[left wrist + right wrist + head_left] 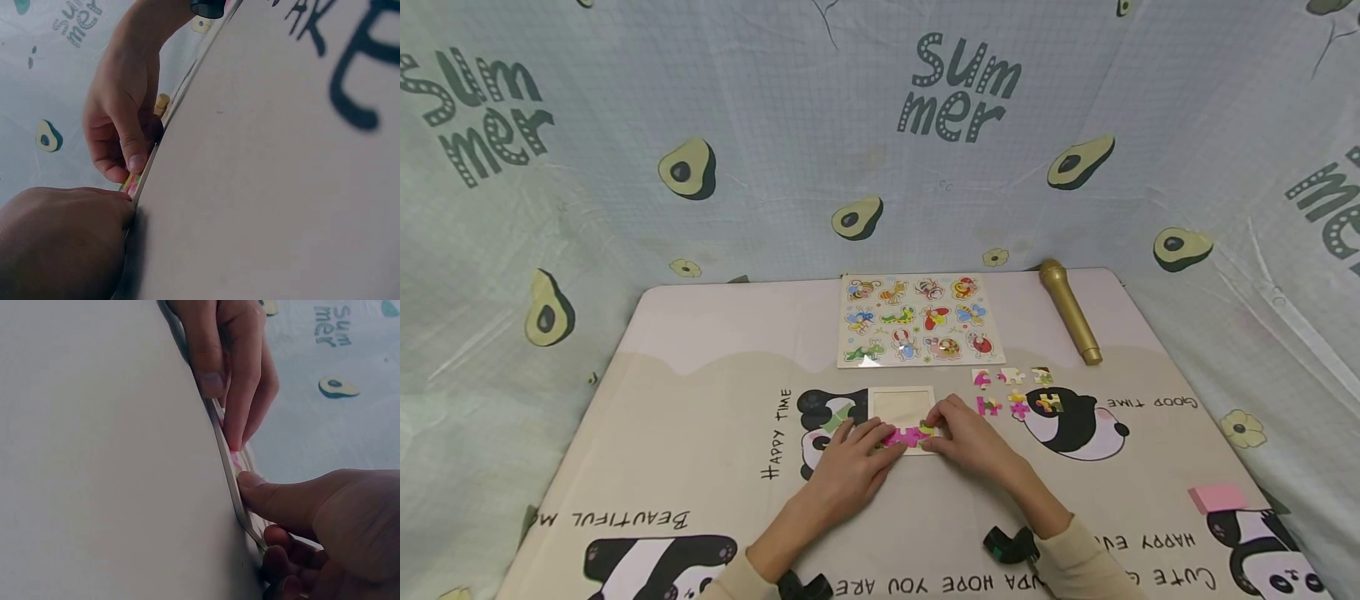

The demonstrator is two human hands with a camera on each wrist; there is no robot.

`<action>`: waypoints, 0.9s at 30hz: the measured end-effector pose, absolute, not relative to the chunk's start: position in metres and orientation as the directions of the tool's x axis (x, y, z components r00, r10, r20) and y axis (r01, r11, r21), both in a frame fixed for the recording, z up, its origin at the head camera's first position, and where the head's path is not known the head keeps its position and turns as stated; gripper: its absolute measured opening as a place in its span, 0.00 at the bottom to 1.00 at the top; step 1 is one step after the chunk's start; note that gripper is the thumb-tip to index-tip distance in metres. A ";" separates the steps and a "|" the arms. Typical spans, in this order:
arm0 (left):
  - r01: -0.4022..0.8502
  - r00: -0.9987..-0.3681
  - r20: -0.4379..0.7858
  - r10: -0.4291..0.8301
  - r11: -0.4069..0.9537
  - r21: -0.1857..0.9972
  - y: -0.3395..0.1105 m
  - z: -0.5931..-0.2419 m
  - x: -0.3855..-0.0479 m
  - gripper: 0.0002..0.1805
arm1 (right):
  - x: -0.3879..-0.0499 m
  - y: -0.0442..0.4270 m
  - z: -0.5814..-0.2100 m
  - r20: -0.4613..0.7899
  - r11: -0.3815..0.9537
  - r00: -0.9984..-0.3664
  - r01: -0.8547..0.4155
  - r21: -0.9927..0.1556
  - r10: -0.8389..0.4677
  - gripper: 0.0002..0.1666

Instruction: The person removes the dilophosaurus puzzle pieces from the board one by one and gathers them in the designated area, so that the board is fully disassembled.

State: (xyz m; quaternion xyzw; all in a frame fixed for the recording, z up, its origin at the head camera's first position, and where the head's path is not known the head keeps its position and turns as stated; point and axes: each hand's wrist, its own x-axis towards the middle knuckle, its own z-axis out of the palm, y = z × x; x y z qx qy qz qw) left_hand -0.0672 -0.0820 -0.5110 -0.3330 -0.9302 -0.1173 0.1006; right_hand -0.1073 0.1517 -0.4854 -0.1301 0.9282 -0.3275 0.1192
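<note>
A small wooden puzzle tray (902, 392) lies on the table, with bright pink puzzle pieces (907, 437) along its near side. My left hand (853, 467) reaches over the tray's left part; its fairly straight fingers touch the pink pieces, and its thumb lies by the near edge in the right wrist view. At the tray's right end, my right hand (973, 437) pinches a yellow-green and pink puzzle piece (927, 427) between thumb and index finger. That piece is partly hidden by the fingers. The right hand's other fingers (284, 556) curl beside the tray's edge.
Several loose puzzle pieces (1011, 392) lie right of the tray. Behind stands a flat board with insect pictures (921, 321), with a gold microphone-shaped object (1071, 312) to its right. A pink block (1217, 498) sits near the table's right edge. Printed curtains (775, 167) surround the table.
</note>
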 end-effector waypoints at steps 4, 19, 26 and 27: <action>0.652 -0.746 0.289 0.600 0.746 0.135 -0.083 -0.512 -0.068 0.19 | -0.109 0.153 -0.487 -0.122 0.710 -0.932 -0.170 -0.683 -0.341 0.14; 0.650 -0.744 0.307 0.593 0.748 0.132 -0.084 -0.511 -0.068 0.18 | -0.110 0.154 -0.488 -0.115 0.656 -0.928 -0.160 -0.737 -0.355 0.13; 0.665 -0.723 0.365 0.587 0.735 0.136 -0.085 -0.512 -0.069 0.15 | -0.108 0.159 -0.485 -0.104 0.644 -0.937 -0.147 -0.751 -0.335 0.11; 0.666 -0.722 0.370 0.585 0.734 0.137 -0.085 -0.512 -0.069 0.15 | -0.108 0.160 -0.485 -0.102 0.642 -0.938 -0.145 -0.753 -0.331 0.11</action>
